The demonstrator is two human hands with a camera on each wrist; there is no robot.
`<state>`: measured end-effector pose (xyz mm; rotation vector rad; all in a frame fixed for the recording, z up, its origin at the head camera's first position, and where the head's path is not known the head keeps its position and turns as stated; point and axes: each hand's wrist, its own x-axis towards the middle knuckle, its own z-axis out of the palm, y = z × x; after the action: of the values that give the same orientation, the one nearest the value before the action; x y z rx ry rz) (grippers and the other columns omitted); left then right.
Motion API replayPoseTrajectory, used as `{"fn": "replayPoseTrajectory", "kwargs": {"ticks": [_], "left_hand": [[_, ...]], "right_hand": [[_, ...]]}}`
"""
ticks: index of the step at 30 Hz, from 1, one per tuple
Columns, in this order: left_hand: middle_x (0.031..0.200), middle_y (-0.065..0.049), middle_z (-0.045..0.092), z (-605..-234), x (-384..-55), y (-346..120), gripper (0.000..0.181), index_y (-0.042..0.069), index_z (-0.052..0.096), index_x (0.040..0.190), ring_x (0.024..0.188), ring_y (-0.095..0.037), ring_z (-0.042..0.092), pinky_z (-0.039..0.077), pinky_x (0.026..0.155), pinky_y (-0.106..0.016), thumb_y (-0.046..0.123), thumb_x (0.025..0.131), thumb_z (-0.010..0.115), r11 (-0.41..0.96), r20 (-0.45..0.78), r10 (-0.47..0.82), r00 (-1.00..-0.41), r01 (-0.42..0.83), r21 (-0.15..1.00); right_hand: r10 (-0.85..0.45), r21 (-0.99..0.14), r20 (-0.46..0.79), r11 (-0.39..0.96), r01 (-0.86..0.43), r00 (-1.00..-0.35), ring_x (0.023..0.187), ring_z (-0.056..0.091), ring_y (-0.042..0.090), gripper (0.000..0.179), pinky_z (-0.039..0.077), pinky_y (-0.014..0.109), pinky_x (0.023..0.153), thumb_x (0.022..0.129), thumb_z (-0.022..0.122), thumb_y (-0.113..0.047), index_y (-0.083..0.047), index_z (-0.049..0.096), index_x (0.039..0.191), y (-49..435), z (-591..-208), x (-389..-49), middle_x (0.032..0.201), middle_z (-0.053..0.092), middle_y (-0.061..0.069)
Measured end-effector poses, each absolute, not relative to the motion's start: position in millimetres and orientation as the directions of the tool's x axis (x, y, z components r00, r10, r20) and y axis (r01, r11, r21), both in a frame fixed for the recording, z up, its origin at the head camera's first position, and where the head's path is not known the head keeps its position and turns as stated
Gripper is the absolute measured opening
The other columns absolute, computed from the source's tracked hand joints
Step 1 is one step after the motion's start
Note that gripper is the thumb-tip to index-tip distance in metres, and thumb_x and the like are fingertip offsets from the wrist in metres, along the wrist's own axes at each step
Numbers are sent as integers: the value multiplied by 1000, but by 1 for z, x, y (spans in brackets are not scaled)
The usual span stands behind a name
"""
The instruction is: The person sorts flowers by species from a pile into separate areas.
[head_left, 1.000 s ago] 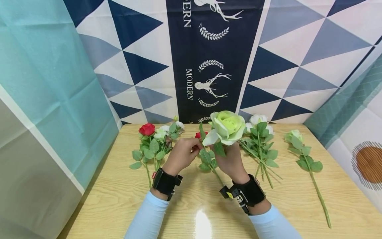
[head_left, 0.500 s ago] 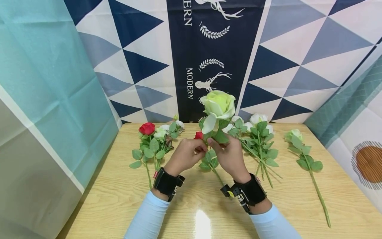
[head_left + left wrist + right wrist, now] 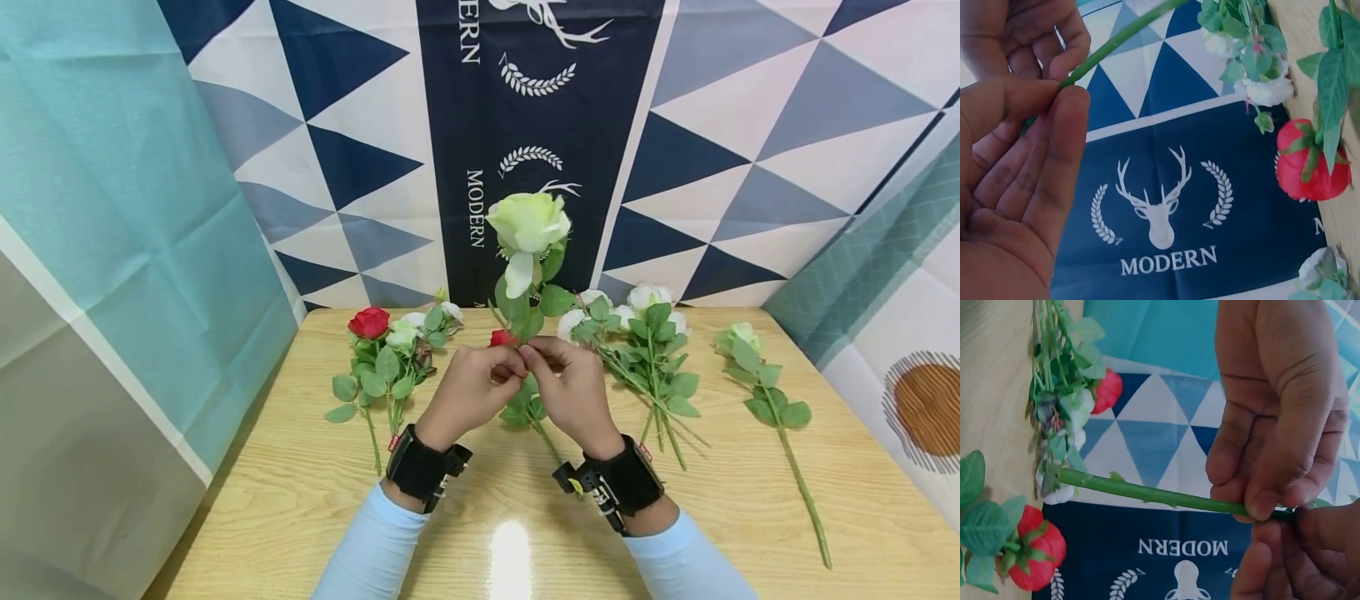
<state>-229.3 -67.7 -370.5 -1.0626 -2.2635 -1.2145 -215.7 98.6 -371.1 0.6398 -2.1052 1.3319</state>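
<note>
Both hands hold an upright artificial rose (image 3: 528, 223) with a pale green-white bloom in front of the patterned backdrop. My left hand (image 3: 476, 387) pinches its green stem (image 3: 1122, 40) between thumb and finger. Close beside it, my right hand (image 3: 576, 390) pinches the same stem, its fingertips almost touching the left ones. In the right wrist view the bare lower stem (image 3: 1147, 492) extends below the fingers to its cut end. A red rose (image 3: 502, 337) lies on the table behind the hands, partly hidden by them.
Left on the wooden table (image 3: 300, 525) lies a bunch with a red rose (image 3: 369, 323) and white flowers. Several white roses (image 3: 649, 297) lie in a bunch to the right. Farther right is a single pale green rose (image 3: 738, 337) with a long stem.
The held rose has risen and tilted from leaning toward the camera to upright, its bloom shifting up and left. The right hand has moved slightly left, its fingertips meeting the left hand's.
</note>
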Motion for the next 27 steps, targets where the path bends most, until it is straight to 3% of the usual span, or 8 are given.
{"fn": "replayPoseTrajectory", "kwargs": {"ticks": [7,12,16,21,27], "left_hand": [[84,-2,70,-367,-230,-66,14,5,68,85,75,-7,66,51,69,-14,-9,85,64,368,647,441,-622,783,502],[82,0,69,-363,-235,-83,16,7,69,85,75,-5,65,51,70,-15,-8,85,64,449,656,360,-663,740,501],[82,1,69,-361,-241,-101,13,8,69,85,74,-4,65,52,70,-17,-5,87,66,513,659,280,-698,689,512],[82,0,70,-360,-246,-122,8,8,70,85,71,-5,65,53,67,-21,1,88,68,579,652,188,-734,619,531],[78,-2,71,-358,-248,-137,7,6,70,85,67,-7,65,52,58,-23,0,88,67,582,636,121,-762,574,577]], "right_hand": [[-68,-592,719,461,-661,-692,71,64,16,13,50,26,63,95,64,-6,2,72,102,113,-365,-222,87,70,10],[29,-621,695,527,-580,-718,69,60,17,15,47,16,61,95,64,-5,6,69,103,142,-353,-228,86,69,14],[152,-613,703,624,-485,-694,67,53,5,18,42,12,62,97,61,-7,8,68,103,184,-345,-234,82,67,18],[351,-635,685,717,-288,-638,64,41,-10,23,34,16,63,99,58,-13,6,70,104,246,-346,-237,83,66,20],[561,-723,489,689,49,-668,67,42,-2,34,36,22,65,103,49,-21,2,69,115,307,-360,-242,98,65,17]]}}
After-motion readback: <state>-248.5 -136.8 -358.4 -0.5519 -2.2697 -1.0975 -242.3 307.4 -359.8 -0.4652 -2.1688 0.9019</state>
